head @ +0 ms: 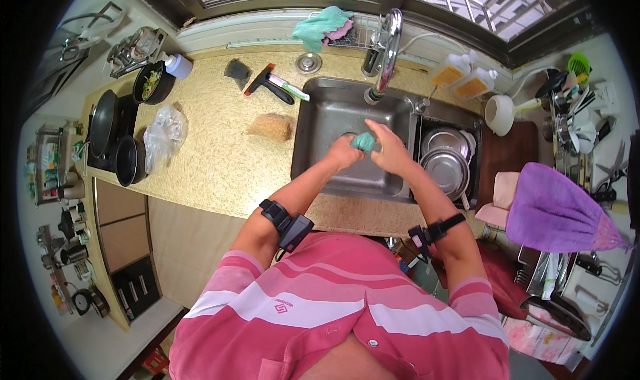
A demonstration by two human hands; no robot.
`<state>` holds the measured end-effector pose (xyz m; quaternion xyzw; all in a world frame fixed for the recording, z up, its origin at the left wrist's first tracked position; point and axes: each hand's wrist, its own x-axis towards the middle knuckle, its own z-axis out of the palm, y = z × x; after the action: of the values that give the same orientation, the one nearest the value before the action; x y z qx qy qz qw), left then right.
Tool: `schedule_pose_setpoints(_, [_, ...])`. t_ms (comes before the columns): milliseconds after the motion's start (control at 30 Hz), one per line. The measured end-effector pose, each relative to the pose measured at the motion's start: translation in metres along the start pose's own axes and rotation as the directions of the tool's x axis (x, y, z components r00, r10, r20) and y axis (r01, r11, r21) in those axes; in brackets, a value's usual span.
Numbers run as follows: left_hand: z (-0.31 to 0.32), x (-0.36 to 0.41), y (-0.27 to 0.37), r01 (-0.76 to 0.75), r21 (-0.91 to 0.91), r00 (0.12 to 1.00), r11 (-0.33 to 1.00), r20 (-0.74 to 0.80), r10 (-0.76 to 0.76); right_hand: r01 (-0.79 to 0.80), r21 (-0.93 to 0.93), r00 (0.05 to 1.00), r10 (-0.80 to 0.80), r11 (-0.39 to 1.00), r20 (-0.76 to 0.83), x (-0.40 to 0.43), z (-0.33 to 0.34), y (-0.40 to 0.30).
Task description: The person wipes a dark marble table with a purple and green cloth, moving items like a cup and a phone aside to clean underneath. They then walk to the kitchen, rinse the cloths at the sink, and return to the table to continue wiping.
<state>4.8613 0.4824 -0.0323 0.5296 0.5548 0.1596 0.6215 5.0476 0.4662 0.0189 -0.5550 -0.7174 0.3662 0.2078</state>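
My left hand (346, 151) grips a bunched green cloth (363, 142) over the stainless steel sink basin (320, 110). Close on the cloth's right side is my right hand (391, 149), thumb and fingers apart. Whether its thumb touches the cloth is hard to tell. Beyond both hands, a chrome faucet (391, 50) arches over the basin. Part of the drain shows behind my left hand.
Left of the sink lie a brown sponge (270, 127), a squeegee (270, 84) and a plastic bag (164, 135). Metal pans (445, 172) fill the right-hand basin. A purple towel (555, 215) hangs at right. Black pans (103, 122) stand far left.
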Motion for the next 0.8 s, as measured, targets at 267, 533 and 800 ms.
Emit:
schedule_pose_setpoints(267, [-0.003, -0.015, 0.051, 0.321, -0.219, 0.711, 0.921, 0.699, -0.082, 0.400, -0.459, 0.883, -0.467, 0.793, -0.037, -0.015, -0.020, -0.014])
schedule_pose_setpoints(533, [0.019, -0.015, 0.063, -0.128, 0.665, 0.992, 0.736, 0.086, 0.095, 0.127, -0.630, 0.991, -0.065, 0.766, 0.120, 0.006, -0.006, 0.001])
schedule_pose_setpoints(800, [0.004, 0.001, 0.033, -0.380, 0.820, 0.869, 0.429, 0.159, 0.468, -0.352, -0.107, 0.936, 0.352, 0.930, -0.013, -0.007, 0.037, -0.001])
